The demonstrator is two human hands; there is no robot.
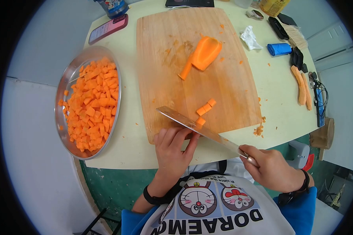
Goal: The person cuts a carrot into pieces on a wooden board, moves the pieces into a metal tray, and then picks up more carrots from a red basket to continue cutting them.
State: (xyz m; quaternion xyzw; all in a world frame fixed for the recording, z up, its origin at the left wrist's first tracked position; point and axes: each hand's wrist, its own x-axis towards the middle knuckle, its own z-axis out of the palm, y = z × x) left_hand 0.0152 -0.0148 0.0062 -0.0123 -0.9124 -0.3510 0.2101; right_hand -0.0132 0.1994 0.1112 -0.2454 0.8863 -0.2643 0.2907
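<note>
My right hand (271, 167) is wrapped round the handle of a kitchen knife (198, 127). Its blade slants across the near edge of the wooden cutting board (161, 78). My left hand (172, 149) is closed at the board's near edge, fingers curled and fingertips against the near side of the blade; whatever they pinch is hidden. Just beyond the blade lies a cut carrot cube (200, 122), with several more carrot cubes (206, 107) in a short row behind it. Farther up the board rest a large carrot chunk (208, 51) and a carrot stick (186, 70) touching it.
Left of the board stands an oval metal tray (117, 84) heaped with diced carrot (92, 103). A pink phone (108, 29) lies behind it. On the right are crumpled tissue (250, 38), a blue roll (279, 49), two carrot lengths (301, 86) and carrot scraps (259, 129).
</note>
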